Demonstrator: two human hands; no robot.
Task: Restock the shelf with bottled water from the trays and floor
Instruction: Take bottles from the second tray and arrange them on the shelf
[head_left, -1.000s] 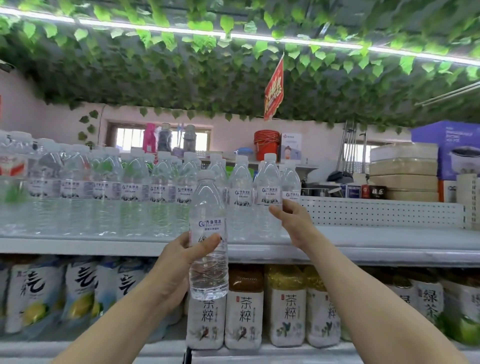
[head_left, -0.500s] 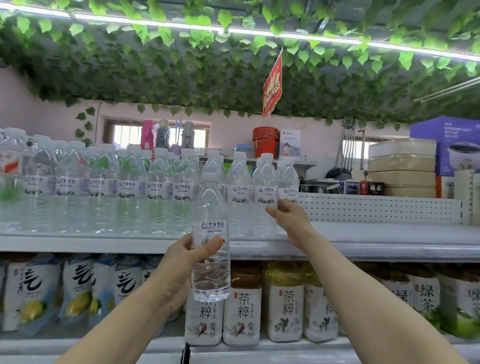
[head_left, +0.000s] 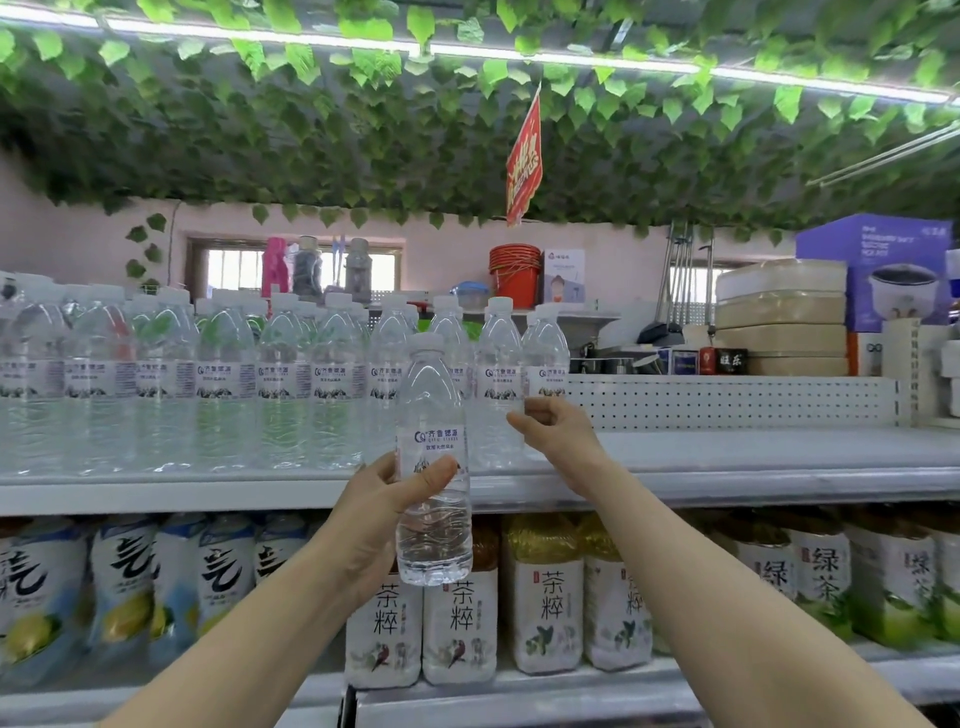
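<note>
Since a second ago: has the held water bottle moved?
Yes. The water bottle in the left hand shifted right, closer to the rightmost shelved bottle; its base stays equally far below the shelf edge.

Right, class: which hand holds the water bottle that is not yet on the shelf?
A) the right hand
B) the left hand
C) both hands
B: the left hand grips the water bottle around its middle, in front of the shelf edge.

The left hand (head_left: 383, 514) hides its fingers behind the bottle (head_left: 434, 540).
</note>
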